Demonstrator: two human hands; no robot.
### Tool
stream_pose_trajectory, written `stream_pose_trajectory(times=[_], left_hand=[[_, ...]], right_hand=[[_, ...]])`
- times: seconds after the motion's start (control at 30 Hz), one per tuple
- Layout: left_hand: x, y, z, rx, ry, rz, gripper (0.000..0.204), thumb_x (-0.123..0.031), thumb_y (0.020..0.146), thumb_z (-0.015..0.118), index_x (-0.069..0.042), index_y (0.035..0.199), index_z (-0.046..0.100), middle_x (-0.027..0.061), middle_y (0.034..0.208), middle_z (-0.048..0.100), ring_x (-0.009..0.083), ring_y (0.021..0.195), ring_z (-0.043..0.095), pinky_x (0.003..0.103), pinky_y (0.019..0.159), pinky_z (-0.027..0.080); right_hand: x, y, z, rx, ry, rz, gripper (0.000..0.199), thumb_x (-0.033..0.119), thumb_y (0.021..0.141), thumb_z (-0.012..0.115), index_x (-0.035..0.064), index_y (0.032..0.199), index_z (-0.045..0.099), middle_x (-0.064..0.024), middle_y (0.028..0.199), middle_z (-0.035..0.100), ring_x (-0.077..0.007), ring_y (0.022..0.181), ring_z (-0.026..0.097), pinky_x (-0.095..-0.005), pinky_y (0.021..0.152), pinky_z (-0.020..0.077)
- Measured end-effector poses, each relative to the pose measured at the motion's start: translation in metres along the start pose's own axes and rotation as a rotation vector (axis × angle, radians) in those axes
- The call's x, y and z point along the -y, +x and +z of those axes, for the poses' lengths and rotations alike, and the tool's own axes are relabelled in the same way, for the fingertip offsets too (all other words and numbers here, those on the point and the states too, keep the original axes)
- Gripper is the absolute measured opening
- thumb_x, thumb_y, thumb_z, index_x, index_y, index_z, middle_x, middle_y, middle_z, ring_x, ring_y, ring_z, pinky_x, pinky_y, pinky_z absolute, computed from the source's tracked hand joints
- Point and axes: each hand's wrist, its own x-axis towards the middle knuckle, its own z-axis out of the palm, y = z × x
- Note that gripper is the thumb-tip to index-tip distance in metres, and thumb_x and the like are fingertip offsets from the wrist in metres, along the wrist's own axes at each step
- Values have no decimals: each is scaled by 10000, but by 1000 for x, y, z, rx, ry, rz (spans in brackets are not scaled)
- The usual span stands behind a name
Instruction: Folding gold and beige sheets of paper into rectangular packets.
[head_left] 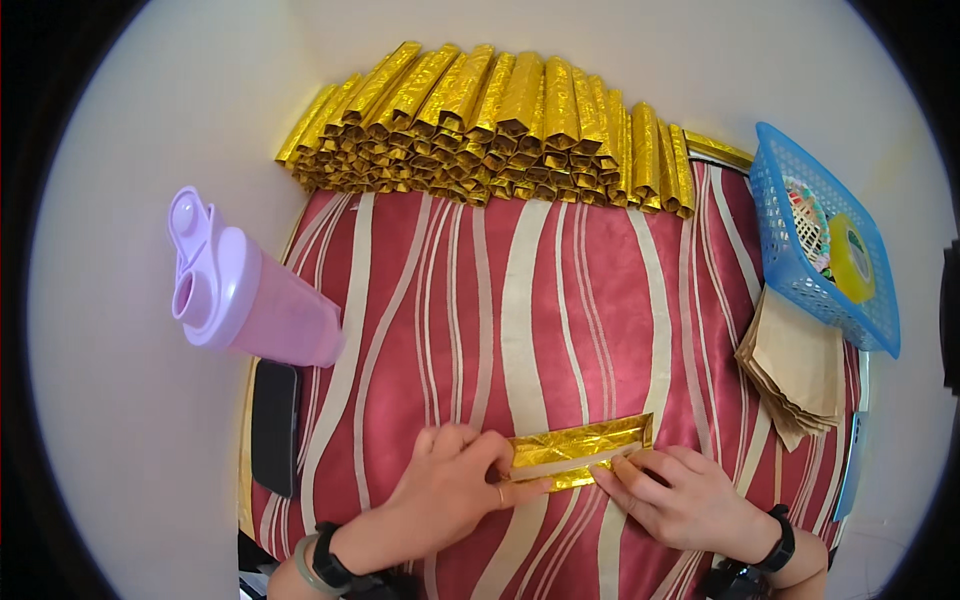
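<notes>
A piece of gold foil paper [580,443], partly folded lengthwise, lies near the front of the cloth-covered table, and a pale tan strip runs along its middle. My left hand [455,480] is closed at the paper's left end, with the thumb along the near edge and the other fingers curled. At the right part, my right hand [680,495] pinches the near edge between thumb and fingers. Its fingertips hide a bit of the fold. Across the back are stacked many gold foil tubes [460,110], their open ends facing me.
A lilac shaker bottle [265,295] stands at the left, with a black phone [276,428] lying nearer me. To the right, a blue plastic basket [790,265] holds a yellow tape roll [850,260] and other small items. Brown paper sheets [795,360] lie beside the basket on the red striped cloth [440,300].
</notes>
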Motion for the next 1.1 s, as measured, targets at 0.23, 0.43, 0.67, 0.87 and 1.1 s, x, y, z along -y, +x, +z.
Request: stream_pose_trajectory(times=[0.23,0.43,0.67,0.87,1.1], left_hand=[[18,10,-6,32,-279,17,216,-147,809,742,-210,1014,711,14,962,466,233,931,402,359,830,324],[25,10,1,23,-342,55,185,-172,824,732,-155,989,648,35,987,464,239,970,401,381,874,324],[28,9,5,0,-347,46,148,-193,829,725,-133,935,642,17,970,478,227,974,404,371,867,329],[32,10,1,77,-402,31,78,-143,815,717,-126,878,674,12,952,499,209,973,422,364,863,333],[29,11,5,21,-386,20,75,-101,774,720,-119,841,690,19,952,539,219,999,450,368,879,354]], right_hand=[[-5,0,0,15,41,-23,475,180,803,680,53,1259,645,4,1103,558,-156,1013,550,-287,783,433],[1,15,-1,93,98,-99,768,587,757,685,68,1316,597,-3,1104,537,-183,978,515,-305,788,446],[-2,34,4,187,228,-93,824,618,735,679,106,1369,555,-44,1087,519,-214,864,474,-345,795,476],[0,42,1,253,208,-117,840,651,696,676,191,1387,549,-49,1055,517,-212,846,475,-350,789,484],[5,54,-9,324,77,-142,815,657,689,666,266,1394,542,-28,1006,522,-180,835,501,-314,731,493]])
